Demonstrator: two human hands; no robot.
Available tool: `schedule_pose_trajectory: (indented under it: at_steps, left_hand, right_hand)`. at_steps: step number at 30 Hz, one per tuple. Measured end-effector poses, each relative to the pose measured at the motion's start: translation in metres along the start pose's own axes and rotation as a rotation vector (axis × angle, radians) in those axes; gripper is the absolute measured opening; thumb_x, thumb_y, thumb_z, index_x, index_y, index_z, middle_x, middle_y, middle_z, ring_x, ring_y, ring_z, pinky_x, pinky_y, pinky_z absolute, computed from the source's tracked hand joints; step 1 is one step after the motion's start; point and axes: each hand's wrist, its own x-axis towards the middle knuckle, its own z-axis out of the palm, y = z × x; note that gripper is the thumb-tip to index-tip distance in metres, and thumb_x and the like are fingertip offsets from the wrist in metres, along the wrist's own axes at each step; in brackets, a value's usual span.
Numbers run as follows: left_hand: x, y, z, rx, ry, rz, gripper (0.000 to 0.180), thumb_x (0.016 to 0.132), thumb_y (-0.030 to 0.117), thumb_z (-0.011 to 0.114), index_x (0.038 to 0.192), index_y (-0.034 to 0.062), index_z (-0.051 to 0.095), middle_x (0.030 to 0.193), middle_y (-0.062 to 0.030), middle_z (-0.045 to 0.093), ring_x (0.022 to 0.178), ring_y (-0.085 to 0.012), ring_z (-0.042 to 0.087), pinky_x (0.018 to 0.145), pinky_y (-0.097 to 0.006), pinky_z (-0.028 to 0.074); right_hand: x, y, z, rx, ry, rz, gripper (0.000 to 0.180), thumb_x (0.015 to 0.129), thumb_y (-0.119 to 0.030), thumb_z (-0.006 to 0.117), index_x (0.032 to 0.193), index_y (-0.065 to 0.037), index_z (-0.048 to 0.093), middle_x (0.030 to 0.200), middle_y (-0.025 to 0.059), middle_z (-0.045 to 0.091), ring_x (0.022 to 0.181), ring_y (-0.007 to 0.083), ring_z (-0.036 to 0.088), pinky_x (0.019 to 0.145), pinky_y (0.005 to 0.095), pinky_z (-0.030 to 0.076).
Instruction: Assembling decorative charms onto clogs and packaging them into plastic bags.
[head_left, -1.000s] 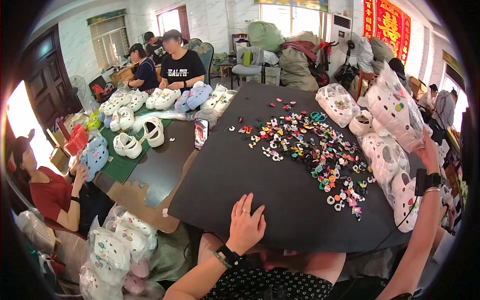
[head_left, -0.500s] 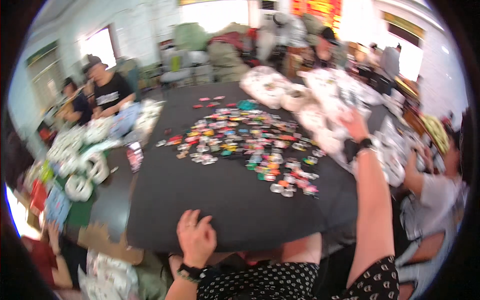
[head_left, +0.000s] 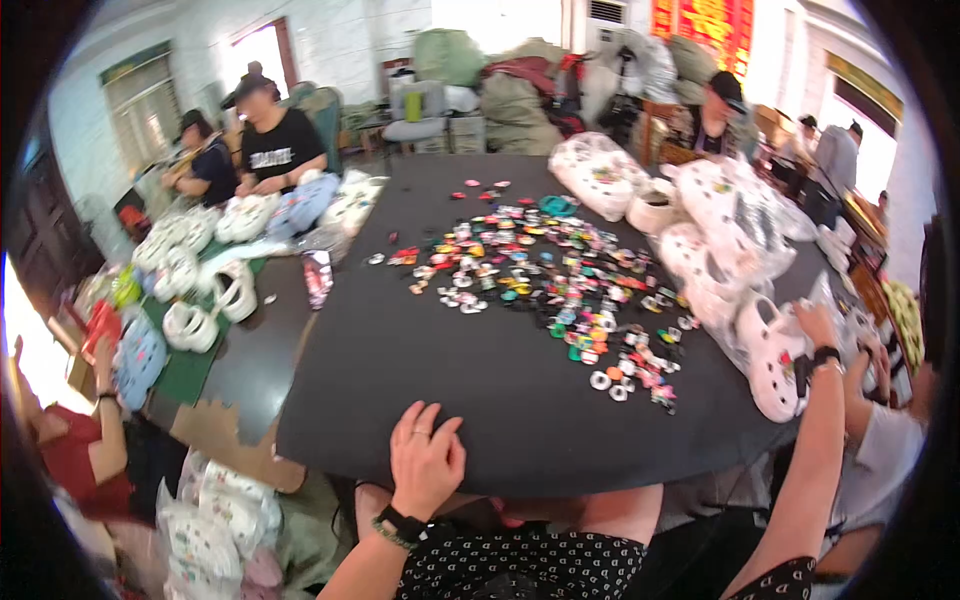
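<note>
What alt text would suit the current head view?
A person's right hand is at a pale pink clog on the right side of a black table; whether it grips is unclear. The left hand rests near the front edge. Small colourful charms lie scattered mid-table, plastic-wrapped clogs beyond.

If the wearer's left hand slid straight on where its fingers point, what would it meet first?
Probably the small white pieces at the near-left edge of the colourful pile. Bare black tabletop lies between; the hand's exact height is hard to judge.
</note>
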Motion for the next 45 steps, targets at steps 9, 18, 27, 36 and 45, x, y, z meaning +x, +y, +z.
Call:
schedule_pose_trajectory:
  at_steps: [9, 18, 27, 36, 45]
  left_hand:
    - [-0.005, -0.011, 0.009, -0.056, 0.002, -0.007, 0.023, 0.081, 0.01, 0.065, 0.103, 0.0089, 0.072, 0.119, -0.016, 0.064, 0.117, -0.0359, 0.056, 0.099, -0.047, 0.044]
    - [0.0, -0.008, 0.014, -0.126, 0.033, 0.023, 0.021, 0.081, 0.01, 0.065, 0.101, 0.008, 0.072, 0.115, -0.016, 0.065, 0.113, -0.0351, 0.058, 0.097, -0.048, 0.045]
    - [-0.004, -0.016, 0.012, -0.127, 0.032, 0.032, 0.026, 0.081, 0.013, 0.065, 0.105, 0.0066, 0.071, 0.118, -0.0185, 0.063, 0.115, -0.0359, 0.057, 0.1, -0.048, 0.044]
    - [-0.007, -0.018, 0.013, -0.138, 0.025, 0.045, 0.026, 0.081, 0.013, 0.064, 0.106, 0.0062, 0.07, 0.119, -0.0195, 0.063, 0.116, -0.0371, 0.056, 0.102, -0.049, 0.043]
    - [-0.007, -0.016, 0.016, -0.146, 0.031, 0.036, 0.026, 0.081, 0.013, 0.064, 0.106, 0.0064, 0.07, 0.119, -0.0198, 0.063, 0.116, -0.0372, 0.056, 0.102, -0.049, 0.043]
  right_hand:
    - [0.081, 0.058, 0.047, -0.369, -0.307, -0.493, 0.059, 0.097, -0.051, 0.037, 0.122, -0.002, 0.058, 0.122, 0.0317, 0.059, 0.117, 0.0511, 0.053, 0.089, 0.057, 0.046]
    - [0.049, 0.006, -0.008, -0.305, -0.261, -0.54, 0.054, 0.092, -0.046, 0.045, 0.116, -0.001, 0.061, 0.116, 0.0311, 0.06, 0.11, 0.0494, 0.055, 0.087, 0.055, 0.047]
    - [0.015, 0.045, -0.063, -0.267, -0.213, -0.474, 0.049, 0.088, -0.042, 0.052, 0.11, 0.001, 0.063, 0.11, 0.0305, 0.062, 0.104, 0.0476, 0.058, 0.084, 0.0531, 0.048]
    - [0.021, 0.031, -0.087, -0.181, -0.142, -0.496, 0.045, 0.083, -0.038, 0.059, 0.104, 0.002, 0.066, 0.103, 0.0299, 0.064, 0.097, 0.0459, 0.061, 0.081, 0.0511, 0.049]
    - [-0.024, -0.003, -0.091, -0.077, -0.118, -0.499, 0.041, 0.078, -0.033, 0.067, 0.098, 0.003, 0.068, 0.097, 0.0293, 0.066, 0.091, 0.0441, 0.063, 0.079, 0.0492, 0.05]
